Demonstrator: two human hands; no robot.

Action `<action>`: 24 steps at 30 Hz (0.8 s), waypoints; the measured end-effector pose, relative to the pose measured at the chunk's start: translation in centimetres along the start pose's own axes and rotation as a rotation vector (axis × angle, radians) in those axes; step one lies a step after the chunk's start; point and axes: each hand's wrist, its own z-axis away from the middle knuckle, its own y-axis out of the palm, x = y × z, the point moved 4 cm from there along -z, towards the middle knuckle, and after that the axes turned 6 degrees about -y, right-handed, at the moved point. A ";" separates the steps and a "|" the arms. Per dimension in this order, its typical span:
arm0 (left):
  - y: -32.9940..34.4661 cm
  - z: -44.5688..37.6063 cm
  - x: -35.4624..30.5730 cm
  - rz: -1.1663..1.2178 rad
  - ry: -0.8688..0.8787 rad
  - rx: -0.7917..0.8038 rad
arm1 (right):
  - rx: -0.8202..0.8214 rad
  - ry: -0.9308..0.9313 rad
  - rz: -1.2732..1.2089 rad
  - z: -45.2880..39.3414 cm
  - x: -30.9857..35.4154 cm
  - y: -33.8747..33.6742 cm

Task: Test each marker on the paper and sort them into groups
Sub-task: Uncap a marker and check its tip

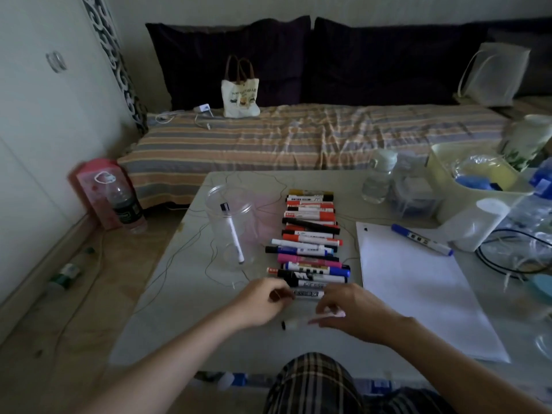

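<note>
1. Two bare hands are working at the near end of a long row of markers (309,234) that is lying in the middle of the desk (179,309).
2. The left hand (263,300) is curling its fingers around the left end of a white marker with black print (307,293), the nearest one in the row.
3. The right hand (346,309) is hovering just beside the right end of the same marker, with its fingers bent downward; it is blurred, so I cannot tell if it is holding anything.
4. A small pale marker with a black tip (291,325) is lying on the desk between the two hands, a little nearer to the person.
5. A white sheet of paper (418,288) is lying to the right of the row, with one small dark mark near its far left corner.
6. A blue and white marker (421,239) is resting across the far right corner of the paper.
7. A clear plastic cup (231,222) is standing to the left of the row, and a thin white pen with a black cap (232,233) is leaning inside it.
8. A yellowish bin (442,186) and a clear bottle (378,177) are standing at the far right side of the desk.
</note>
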 end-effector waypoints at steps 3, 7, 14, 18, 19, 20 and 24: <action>-0.2 -0.9 -0.8 0.351 -0.084 -0.042 | -0.245 0.127 -0.242 0.7 -1.3 -2.6; 0.9 -2.1 -3.9 0.641 -0.083 0.038 | -0.423 0.326 -0.813 1.4 -2.4 -3.5; 1.8 -4.3 -6.2 0.904 -0.109 -0.111 | -0.496 0.425 -1.426 3.0 -3.9 -3.9; 1.6 -5.5 -6.1 1.009 -0.182 -0.161 | -0.479 0.518 -1.370 4.3 -5.7 -4.7; 1.6 -5.8 -6.2 1.010 -0.184 -0.170 | -0.455 0.513 -1.308 4.3 -5.8 -4.8; 1.7 -6.2 -6.5 1.020 -0.180 -0.171 | -0.437 0.509 -1.270 4.1 -6.1 -4.8; 2.1 -7.3 -8.3 1.087 -0.150 -0.074 | -0.367 0.486 -1.087 3.1 -6.5 -5.1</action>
